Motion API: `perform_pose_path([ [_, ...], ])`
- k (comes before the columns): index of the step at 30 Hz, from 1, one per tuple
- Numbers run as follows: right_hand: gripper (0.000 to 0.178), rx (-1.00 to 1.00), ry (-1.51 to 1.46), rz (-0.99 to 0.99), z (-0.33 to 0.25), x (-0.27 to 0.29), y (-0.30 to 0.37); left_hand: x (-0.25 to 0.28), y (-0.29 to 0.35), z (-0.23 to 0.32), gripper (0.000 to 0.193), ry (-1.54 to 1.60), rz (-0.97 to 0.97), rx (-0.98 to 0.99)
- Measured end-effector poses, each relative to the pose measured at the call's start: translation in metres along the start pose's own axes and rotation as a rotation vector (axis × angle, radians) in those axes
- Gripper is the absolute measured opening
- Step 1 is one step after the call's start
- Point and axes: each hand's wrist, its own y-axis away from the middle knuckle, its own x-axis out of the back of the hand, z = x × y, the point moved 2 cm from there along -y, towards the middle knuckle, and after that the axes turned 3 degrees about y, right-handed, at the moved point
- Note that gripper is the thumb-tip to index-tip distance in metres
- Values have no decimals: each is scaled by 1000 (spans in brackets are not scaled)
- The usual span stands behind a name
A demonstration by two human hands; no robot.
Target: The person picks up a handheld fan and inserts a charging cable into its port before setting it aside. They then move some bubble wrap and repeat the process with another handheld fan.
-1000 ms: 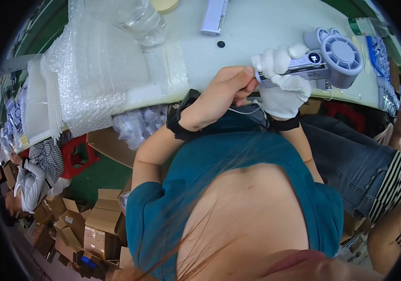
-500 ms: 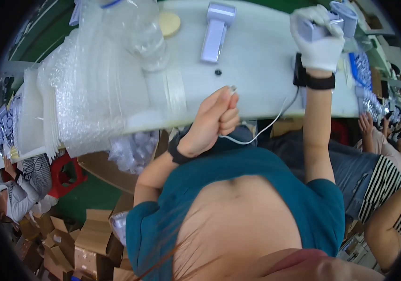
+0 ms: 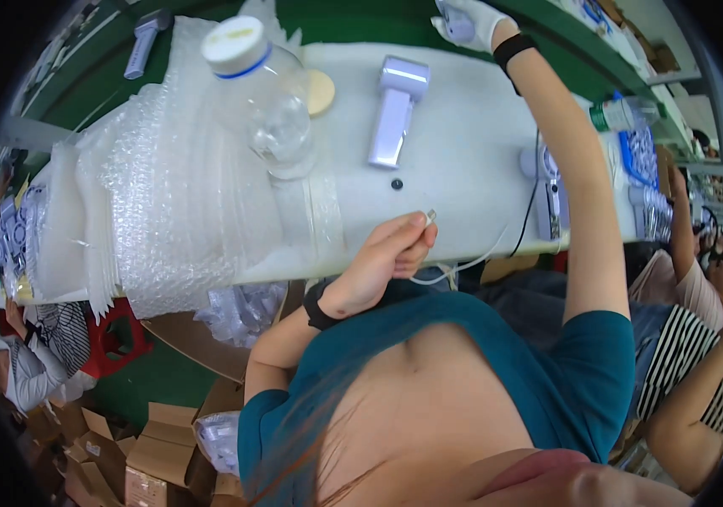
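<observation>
My bare left hand (image 3: 385, 258) pinches the plug end of a thin white cable (image 3: 463, 267) just above the near edge of the white table (image 3: 463, 152). My right hand (image 3: 469, 20), in a white glove with a black wristband, is stretched far across the table to the green surface behind it, closed on a small pale grey handheld fan of which only a part shows. Another pale handheld fan (image 3: 395, 111) lies flat on the table between my two hands.
A clear water bottle (image 3: 261, 106) stands on a thick stack of bubble-wrap sheets (image 3: 150, 203) at the left. A grey fan with a black cord (image 3: 551, 193) lies at the right. Another person (image 3: 691, 287) sits to my right, cardboard boxes (image 3: 125, 448) below left.
My right hand has carried the fan from in front of me up and away to the far side of the table. My left hand has lifted slightly with the cable plug.
</observation>
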Motion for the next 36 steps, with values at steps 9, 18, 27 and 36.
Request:
perform_pose_path([
  [9,36,133,-150,14,-24,-57,47,18,17,-11,29,65,204,-4],
  [18,45,366,1459,752,14,-44,342,11,13,-22,29,2,268,-25],
  [27,30,57,747,527,107,-30,370,-19,7,-53,31,-139,181,147],
  [36,47,233,-10,437,43,-153,446,-35,-8,-44,38,-286,126,-242],
])
